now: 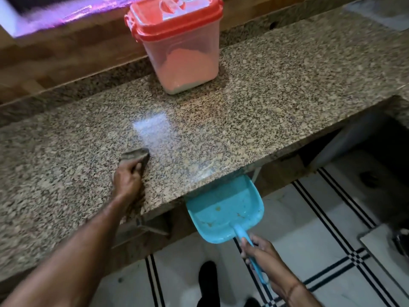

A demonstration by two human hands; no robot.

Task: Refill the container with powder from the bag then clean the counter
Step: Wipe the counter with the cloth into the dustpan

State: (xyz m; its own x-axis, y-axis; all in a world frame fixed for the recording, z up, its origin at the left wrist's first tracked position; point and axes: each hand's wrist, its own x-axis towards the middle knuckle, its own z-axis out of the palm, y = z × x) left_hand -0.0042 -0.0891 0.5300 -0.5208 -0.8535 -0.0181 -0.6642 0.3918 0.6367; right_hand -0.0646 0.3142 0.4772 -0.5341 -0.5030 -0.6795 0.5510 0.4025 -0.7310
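A clear plastic container (pixel 181 52) with a red lid closed on top stands at the back of the speckled granite counter (pixel 254 111), roughly half full of pale powder. My left hand (pixel 127 180) presses a dark cloth (pixel 136 157) flat on the counter near its front edge. My right hand (pixel 261 253) grips the handle of a turquoise dustpan (pixel 225 211), whose mouth is tucked just under the counter's front edge. A few small specks lie in the pan. No bag is in view.
A wooden ledge (pixel 66 54) runs behind the counter. Below lies white tiled floor with black stripes (pixel 332 229), and my dark shoe (pixel 207 278) shows between my arms. A dark recess with a sink-like basin (pixel 371 165) sits at the right.
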